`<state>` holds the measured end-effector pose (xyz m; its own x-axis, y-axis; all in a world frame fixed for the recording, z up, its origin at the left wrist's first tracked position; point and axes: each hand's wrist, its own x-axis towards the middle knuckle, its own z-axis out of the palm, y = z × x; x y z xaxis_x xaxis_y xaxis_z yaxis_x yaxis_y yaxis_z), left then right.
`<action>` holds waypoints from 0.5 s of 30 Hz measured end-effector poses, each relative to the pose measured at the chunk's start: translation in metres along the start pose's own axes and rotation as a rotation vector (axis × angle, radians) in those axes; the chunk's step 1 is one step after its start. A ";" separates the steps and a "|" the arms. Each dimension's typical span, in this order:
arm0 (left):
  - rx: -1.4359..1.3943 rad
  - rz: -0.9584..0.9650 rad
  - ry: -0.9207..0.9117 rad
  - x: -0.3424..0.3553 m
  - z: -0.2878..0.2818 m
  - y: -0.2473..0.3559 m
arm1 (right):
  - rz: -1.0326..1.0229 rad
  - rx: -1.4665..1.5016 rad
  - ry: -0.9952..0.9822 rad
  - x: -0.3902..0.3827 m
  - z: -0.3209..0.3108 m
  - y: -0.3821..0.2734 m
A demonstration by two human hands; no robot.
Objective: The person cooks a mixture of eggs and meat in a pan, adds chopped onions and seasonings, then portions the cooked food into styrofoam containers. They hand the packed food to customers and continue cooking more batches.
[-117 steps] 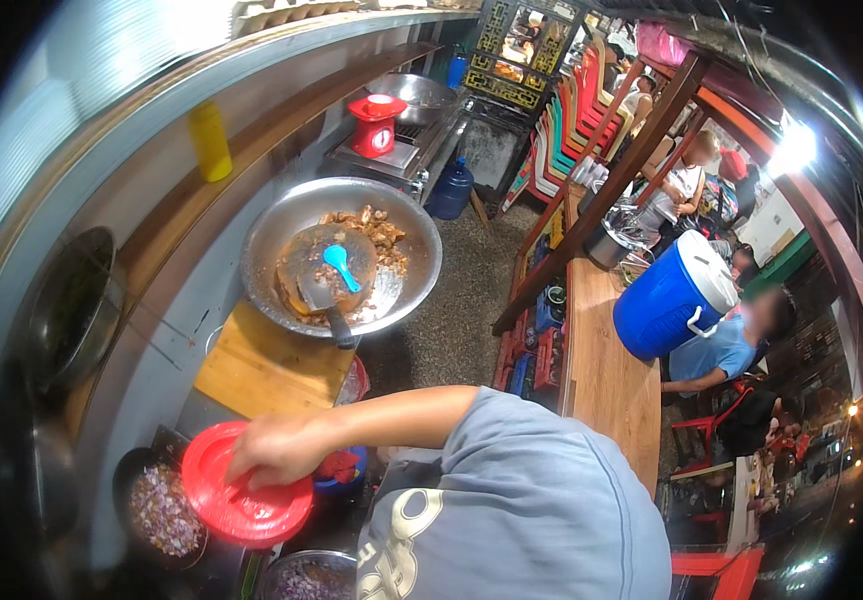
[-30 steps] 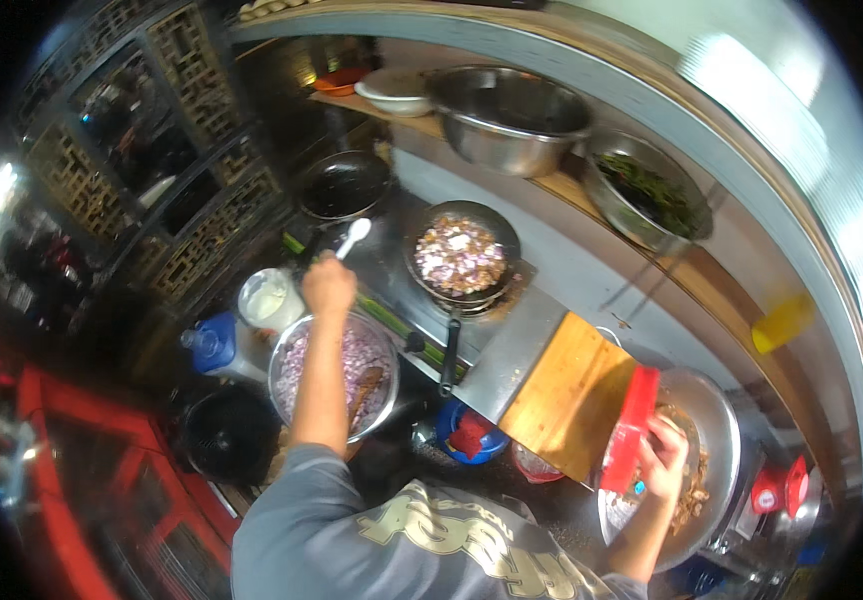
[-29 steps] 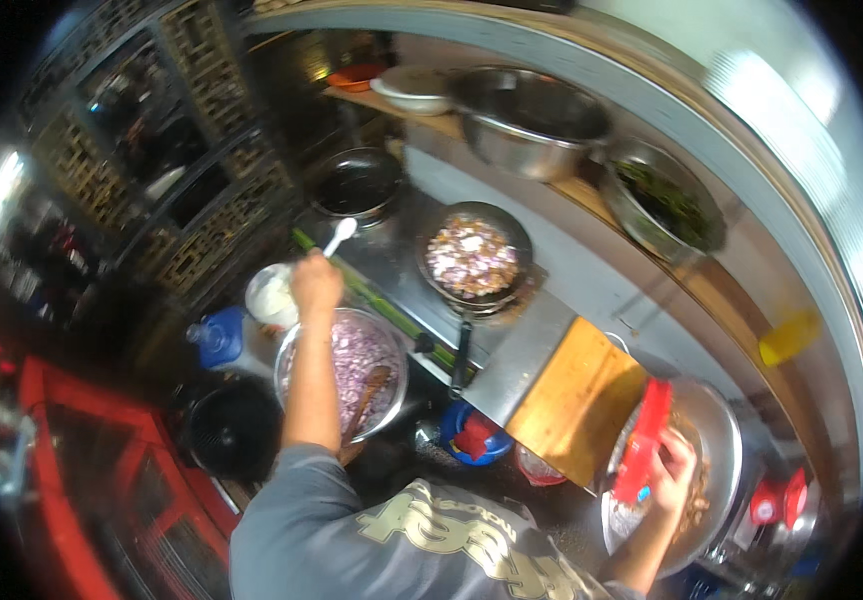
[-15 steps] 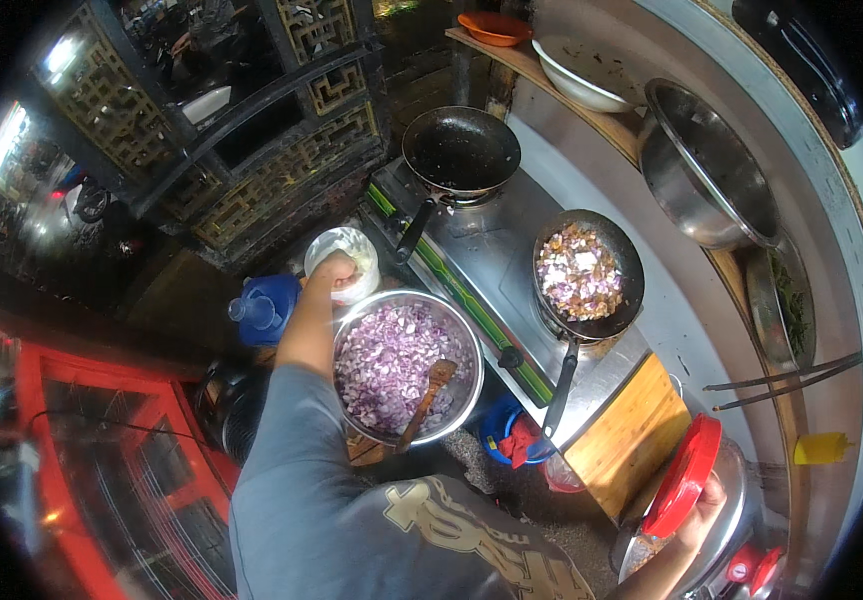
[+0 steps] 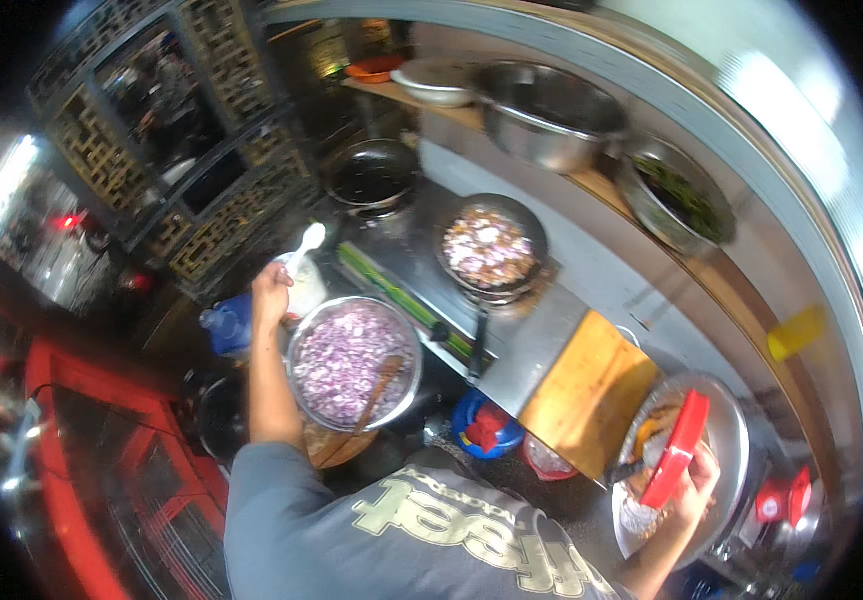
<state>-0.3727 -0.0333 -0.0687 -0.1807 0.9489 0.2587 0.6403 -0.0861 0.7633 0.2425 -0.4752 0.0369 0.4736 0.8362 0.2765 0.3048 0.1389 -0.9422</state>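
Note:
My left hand (image 5: 272, 292) grips a white spoon (image 5: 310, 240), its bowl raised over a white tub (image 5: 310, 292). Beside the tub, a metal bowl (image 5: 419, 372) holds chopped purple onion (image 5: 347, 350) with a wooden spoon (image 5: 380, 388) leaning in it. My right hand (image 5: 698, 482) holds a round red lid (image 5: 676, 450) by its edge, tilted above a large metal basin (image 5: 735, 440) of brown and pale food. On the stove, a black frying pan (image 5: 542, 238) contains chopped onion and browned bits with a white lump on top.
Behind stands another dark pan (image 5: 374, 172). A wooden board (image 5: 592, 390) lies right of the stove (image 5: 542, 330). Below are a blue bucket (image 5: 472, 408) and a blue jug (image 5: 229, 325). Bowls, including a steel basin (image 5: 552, 150), line the wall shelf (image 5: 592, 185).
My left hand has risen out of the white tub, bringing the spoon into sight. The camera view has turned, showing more of the basin beneath the red lid, still in my right hand.

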 end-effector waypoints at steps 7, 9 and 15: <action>-0.222 0.247 0.185 -0.082 0.159 0.179 | -0.070 -0.085 -0.101 -0.008 -0.034 0.005; 0.243 0.109 -0.187 -0.095 0.190 0.196 | -0.096 -0.183 -0.118 -0.009 -0.039 0.002; 0.415 0.118 0.086 -0.045 0.099 0.170 | -0.032 -0.042 0.010 -0.041 -0.064 0.008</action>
<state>-0.1816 -0.0607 -0.0097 -0.1388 0.9098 0.3912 0.9028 -0.0461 0.4275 0.2787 -0.5428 0.0297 0.4709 0.8264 0.3086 0.3542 0.1432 -0.9241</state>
